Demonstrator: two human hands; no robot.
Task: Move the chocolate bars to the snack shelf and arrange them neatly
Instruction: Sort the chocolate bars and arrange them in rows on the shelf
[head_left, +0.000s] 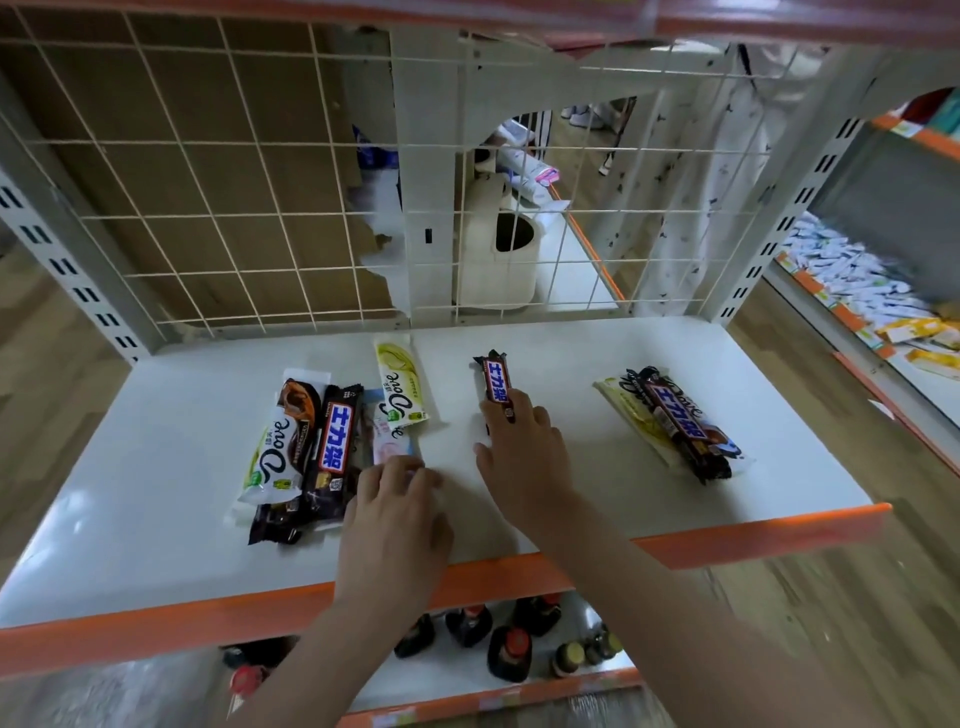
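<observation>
White shelf (571, 374); dark Snickers bar (494, 382) under right hand (522, 441).

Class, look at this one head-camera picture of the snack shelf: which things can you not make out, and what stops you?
- Pale pink bar, head view: near end hidden under the left hand.
- Dark bar: near end covered by the right hand's fingers.
- Right pile: lower wrappers covered by the top bar.
- Bottles below: partly hidden by the shelf's orange edge.

1. The right hand (522, 447) covers the near end of a dark bar (496, 384).
2. The left hand (397, 501) hides a pale wrapper's (389, 436) near end.
3. Bottles (511, 652) below are partly hidden by the shelf edge (156, 618).
</observation>
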